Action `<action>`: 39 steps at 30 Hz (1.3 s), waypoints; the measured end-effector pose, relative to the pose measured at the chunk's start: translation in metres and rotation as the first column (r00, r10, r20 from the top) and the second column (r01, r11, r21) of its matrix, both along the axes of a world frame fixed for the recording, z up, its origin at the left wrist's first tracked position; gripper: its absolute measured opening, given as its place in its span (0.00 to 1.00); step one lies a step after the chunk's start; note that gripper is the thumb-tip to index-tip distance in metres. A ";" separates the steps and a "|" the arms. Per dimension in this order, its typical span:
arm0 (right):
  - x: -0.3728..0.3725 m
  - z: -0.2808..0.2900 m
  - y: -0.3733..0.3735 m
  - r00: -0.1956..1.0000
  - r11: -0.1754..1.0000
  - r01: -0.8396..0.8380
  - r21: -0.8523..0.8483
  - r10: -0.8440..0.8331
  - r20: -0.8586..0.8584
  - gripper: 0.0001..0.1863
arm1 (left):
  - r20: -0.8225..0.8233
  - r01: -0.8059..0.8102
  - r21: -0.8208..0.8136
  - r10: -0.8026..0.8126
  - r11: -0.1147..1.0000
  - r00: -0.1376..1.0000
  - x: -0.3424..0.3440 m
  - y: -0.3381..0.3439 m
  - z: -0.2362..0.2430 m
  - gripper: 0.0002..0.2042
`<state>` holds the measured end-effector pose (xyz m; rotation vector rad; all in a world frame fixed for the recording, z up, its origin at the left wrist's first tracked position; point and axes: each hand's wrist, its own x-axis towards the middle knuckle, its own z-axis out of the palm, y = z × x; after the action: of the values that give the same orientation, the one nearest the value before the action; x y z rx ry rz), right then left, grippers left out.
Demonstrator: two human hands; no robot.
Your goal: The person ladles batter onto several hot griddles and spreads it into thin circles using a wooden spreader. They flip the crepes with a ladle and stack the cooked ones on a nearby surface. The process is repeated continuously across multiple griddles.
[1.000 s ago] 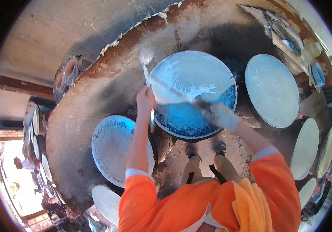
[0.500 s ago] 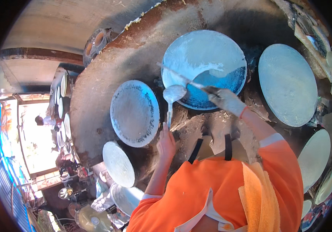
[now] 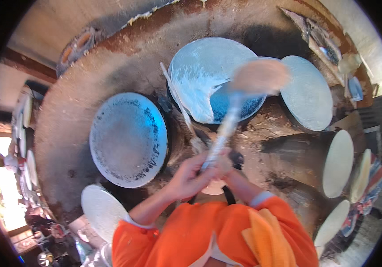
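My left hand [image 3: 191, 175] grips the handle of a long ladle [image 3: 226, 129], whose motion-blurred brownish head is over the large middle pan [image 3: 206, 53]. That pan holds a torn-edged white layer, with blue-looking bare surface at lower right. My gloved right hand [image 3: 199, 145], partly behind the left, is shut on a long thin stick [image 3: 175, 93] slanting up beside the pan's left edge. To the left sits a round pan [image 3: 128, 138] with a speckled dark ring; to the right, an oval-looking pan [image 3: 306, 91] coated white.
More white-coated pans [image 3: 338, 162] [image 3: 102, 209] line the curved soot-stained counter [image 3: 62, 147]. A clay stove piece [image 3: 77, 49] stands at upper left, boards and a blue container [image 3: 355, 89] at upper right. A person [image 3: 6, 160] is by the bright left opening.
My left hand has swung the ladle up and rightward over the middle pan. My right hand has drawn down toward the left hand, and the stick has turned steeper, leaving the pan's middle.
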<state>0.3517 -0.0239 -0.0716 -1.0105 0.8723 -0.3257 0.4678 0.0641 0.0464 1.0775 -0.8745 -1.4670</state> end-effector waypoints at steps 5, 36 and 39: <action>0.039 -0.004 0.044 0.956 0.931 0.235 0.278 -0.273 0.108 0.12 | -0.131 0.444 -0.312 -0.501 0.840 0.855 -0.023 0.029 0.015 0.26; -0.111 -0.032 -0.080 0.975 0.991 0.087 -0.097 -0.105 -0.196 0.09 | 0.971 -0.108 0.235 -0.228 0.966 0.070 0.079 0.071 -0.090 0.11; -0.121 -0.024 -0.071 0.975 0.984 0.174 -0.041 -0.177 -0.137 0.09 | 0.987 0.051 0.162 -0.161 0.986 -0.024 0.099 0.044 -0.051 0.11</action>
<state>0.2304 -0.0946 -0.0956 -0.9933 1.0904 -0.4214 0.5664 0.1079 -0.0049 2.2751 -1.9685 -0.4950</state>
